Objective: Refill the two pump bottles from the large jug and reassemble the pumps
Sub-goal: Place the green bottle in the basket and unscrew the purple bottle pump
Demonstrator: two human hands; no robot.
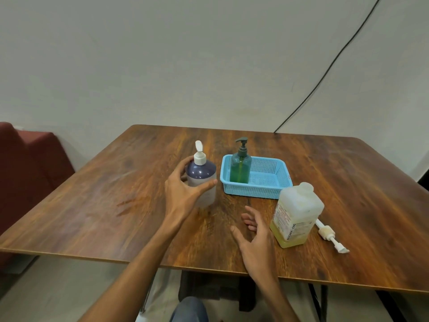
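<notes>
1. Brown wood-grain table: square top with rounded far corners. It carries every item below except nos. 2 and 10.
2. Dark red upholstered seat: far left, beside the table's left edge, partly cut off by the frame.
3. Light blue plastic mesh basket: rectangular, at table centre, slightly to the right.
4. Large translucent square jug: upright, near and right of the basket. Yellow liquid fills its lower part, and a printed label faces left.
5. Dark blue round pump bottle: upright on the table, just left of the basket, with a white pump head fitted on top. Its lower body is blurred.
6. Green translucent pump bottle: upright in the left end of the basket, with a dark pump head fitted.
7. Left hand: wrapped round the dark blue round pump bottle, thumb across its near side and fingers curled behind its far left side.
8. Right hand: low over the near table, just left of the jug. The fingers are spread and loosely bent and hold nothing. Contact with the jug cannot be told.
9. Loose white pump: lying flat on the table just right of the jug, nozzle toward the near edge.
10. Black cable: runs down the pale wall from upper right to the table's far edge.
</notes>
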